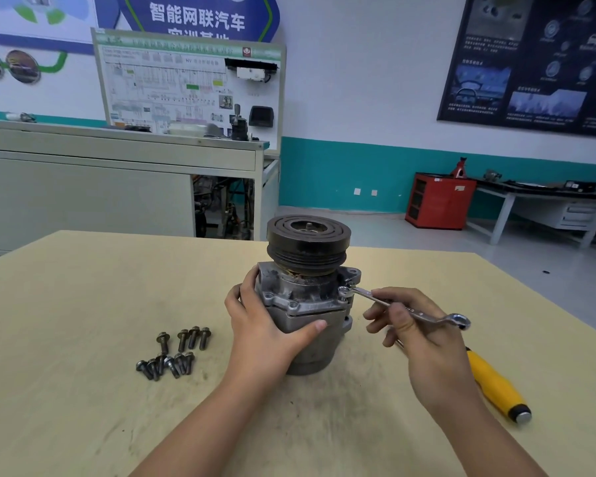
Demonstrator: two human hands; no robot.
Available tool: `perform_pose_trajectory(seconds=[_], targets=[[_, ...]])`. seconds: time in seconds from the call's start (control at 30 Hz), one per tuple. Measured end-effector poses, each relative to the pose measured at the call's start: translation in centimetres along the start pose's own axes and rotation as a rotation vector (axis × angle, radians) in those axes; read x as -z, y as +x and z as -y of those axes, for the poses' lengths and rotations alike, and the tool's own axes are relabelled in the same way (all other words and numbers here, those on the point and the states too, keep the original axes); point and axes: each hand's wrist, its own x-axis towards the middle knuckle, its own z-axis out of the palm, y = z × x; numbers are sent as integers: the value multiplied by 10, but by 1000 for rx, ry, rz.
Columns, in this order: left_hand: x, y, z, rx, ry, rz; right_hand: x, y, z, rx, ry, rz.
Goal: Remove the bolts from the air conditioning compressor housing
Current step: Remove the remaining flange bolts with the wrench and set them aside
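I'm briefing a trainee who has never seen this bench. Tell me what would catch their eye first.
The compressor stands upright mid-table, black pulley on top. The left hand grips it, and the right hand holds a wrench with its far end on the housing's right flange. Loose bolts lie clustered on the table to the left, and a yellow-handled tool lies to the right.

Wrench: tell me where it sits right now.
In the head view the wrench is right of centre, pinched in the right hand, its far ring end set over a bolt on the right flange of the compressor housing.
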Motion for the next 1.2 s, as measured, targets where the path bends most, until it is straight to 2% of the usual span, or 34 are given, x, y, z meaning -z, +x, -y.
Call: perform_pose_trajectory(seconds=[0.1,0.3,0.77,0.93,1.2], targets=[[0,0,0,3,3,5,6,10,-6,-66,116,3],[0,0,1,-4,6,11,10,40,-22,-314,383,-11],[0,0,1,-16,25,9,-14,90,-35,-548,445,-38],[0,0,2,-22,23,9,-9,81,-14,-410,409,-86],[0,0,1,-13,24,3,-9,27,15,72,-201,-58]])
